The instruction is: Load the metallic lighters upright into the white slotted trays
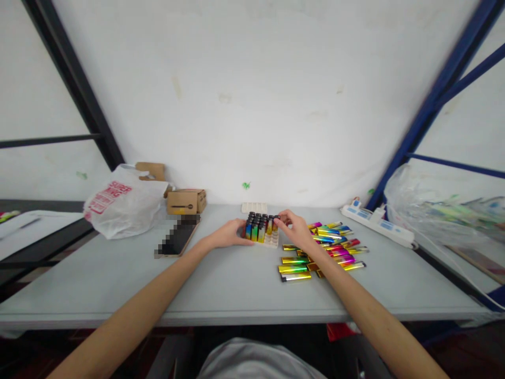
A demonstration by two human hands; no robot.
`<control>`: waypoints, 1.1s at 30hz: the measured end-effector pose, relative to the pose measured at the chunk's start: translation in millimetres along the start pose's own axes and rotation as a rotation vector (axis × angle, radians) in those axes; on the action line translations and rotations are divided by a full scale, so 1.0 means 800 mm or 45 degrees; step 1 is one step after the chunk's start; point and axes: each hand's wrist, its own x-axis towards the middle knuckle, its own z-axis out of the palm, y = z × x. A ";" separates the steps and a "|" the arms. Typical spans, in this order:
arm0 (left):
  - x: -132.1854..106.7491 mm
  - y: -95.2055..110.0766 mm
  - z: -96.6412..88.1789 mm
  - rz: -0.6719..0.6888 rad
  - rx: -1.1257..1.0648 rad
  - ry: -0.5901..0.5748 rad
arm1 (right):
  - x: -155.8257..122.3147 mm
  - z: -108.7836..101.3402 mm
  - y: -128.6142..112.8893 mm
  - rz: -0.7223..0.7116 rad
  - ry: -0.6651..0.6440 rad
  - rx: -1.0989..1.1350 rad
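Observation:
A cream slotted tray [272,243] lies on the table in front of me. Shiny multicoloured lighters [255,233] with black tops stand upright in rows in it, and some slots at its right front hold none. My left hand [231,234] curves round the tray's left side, thumb along the front and fingers at the back. At the right end of the back row, my right hand [292,227] has its fingertips closed on the top of a lighter [275,221]. More metallic lighters [295,268] lie in a loose pile below and beside my right forearm, which covers part of it.
Behind the tray, another cream tray [254,207] rests near the wall. To the left are a phone [179,237], a cardboard box [186,202] and a white plastic bag [124,202]. A power strip [379,225] with a cable runs along the right edge, beside a blue post [410,137].

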 end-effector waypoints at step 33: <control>-0.001 0.002 0.002 -0.012 -0.064 0.012 | 0.003 -0.036 -0.015 -0.031 -0.193 -0.215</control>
